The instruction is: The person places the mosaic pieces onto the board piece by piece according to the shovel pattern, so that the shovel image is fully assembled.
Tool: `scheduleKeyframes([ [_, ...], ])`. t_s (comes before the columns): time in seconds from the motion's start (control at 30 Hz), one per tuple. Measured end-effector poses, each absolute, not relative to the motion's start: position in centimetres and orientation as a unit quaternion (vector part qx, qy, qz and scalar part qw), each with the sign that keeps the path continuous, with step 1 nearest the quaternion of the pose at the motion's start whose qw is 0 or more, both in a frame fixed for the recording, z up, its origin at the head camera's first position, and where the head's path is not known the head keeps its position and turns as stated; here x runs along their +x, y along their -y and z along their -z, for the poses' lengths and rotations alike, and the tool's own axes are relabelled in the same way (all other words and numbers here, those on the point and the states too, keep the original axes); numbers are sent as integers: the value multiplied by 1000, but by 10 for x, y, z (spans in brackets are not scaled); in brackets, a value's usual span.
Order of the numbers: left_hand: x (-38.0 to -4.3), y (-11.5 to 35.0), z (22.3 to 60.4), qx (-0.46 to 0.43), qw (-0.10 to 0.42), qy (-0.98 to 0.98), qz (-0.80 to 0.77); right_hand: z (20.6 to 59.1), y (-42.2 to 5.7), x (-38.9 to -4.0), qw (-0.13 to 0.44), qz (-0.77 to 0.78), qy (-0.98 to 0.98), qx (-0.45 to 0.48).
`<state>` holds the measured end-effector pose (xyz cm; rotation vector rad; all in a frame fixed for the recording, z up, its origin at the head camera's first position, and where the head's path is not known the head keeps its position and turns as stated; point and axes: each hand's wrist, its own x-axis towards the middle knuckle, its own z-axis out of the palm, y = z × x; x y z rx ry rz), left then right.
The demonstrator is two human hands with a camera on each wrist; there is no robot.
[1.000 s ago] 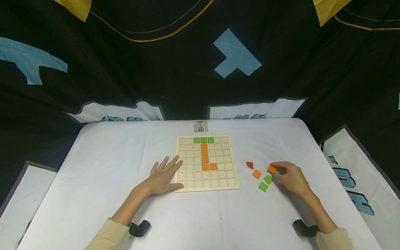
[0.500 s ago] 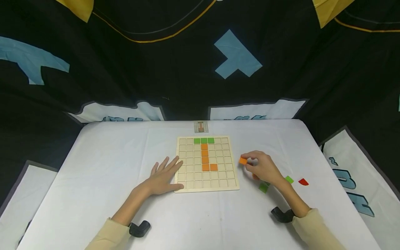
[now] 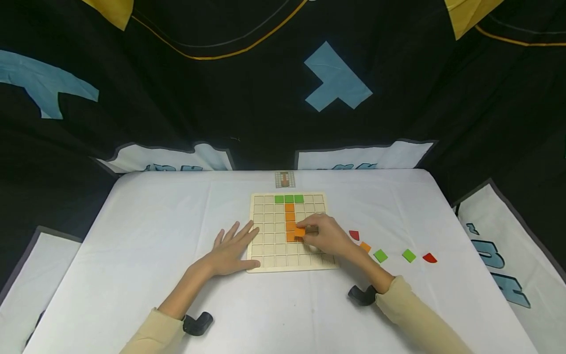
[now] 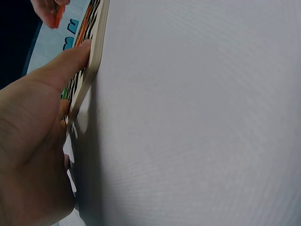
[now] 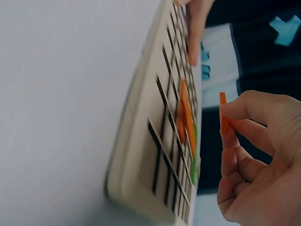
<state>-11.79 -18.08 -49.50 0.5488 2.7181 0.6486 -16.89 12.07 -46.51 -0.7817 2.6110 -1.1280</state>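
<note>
A square wooden grid board (image 3: 268, 250) lies on the table in the head view. Green tiles (image 3: 289, 199) form a short row at its far side, and orange tiles (image 3: 289, 216) run down from them in a column. My right hand (image 3: 327, 235) pinches an orange square tile (image 3: 299, 232) between thumb and finger over the board, beside the column's lower end. The right wrist view shows this tile (image 5: 223, 113) on edge, apart from the board's surface. With fingers spread, my left hand (image 3: 227, 255) rests on the board's left edge; its thumb (image 4: 77, 59) lies on the rim.
Right of the board lie loose pieces: a red quarter-round (image 3: 354, 235), an orange tile (image 3: 365, 247) partly behind my forearm, two green tiles (image 3: 381, 255), and another red quarter-round (image 3: 429, 257). A small picture card (image 3: 285, 179) lies beyond the board. Dark cloth hangs behind the table.
My right hand has carried the orange tile leftward from the loose pieces to over the board. My left hand has stayed in place on the board's edge.
</note>
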Motion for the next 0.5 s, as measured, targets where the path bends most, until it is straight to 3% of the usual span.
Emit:
scheduleKeyframes([
  [0.5, -118, 181, 493, 190, 150, -944, -225, 483, -83, -173, 96, 333, -885, -311],
])
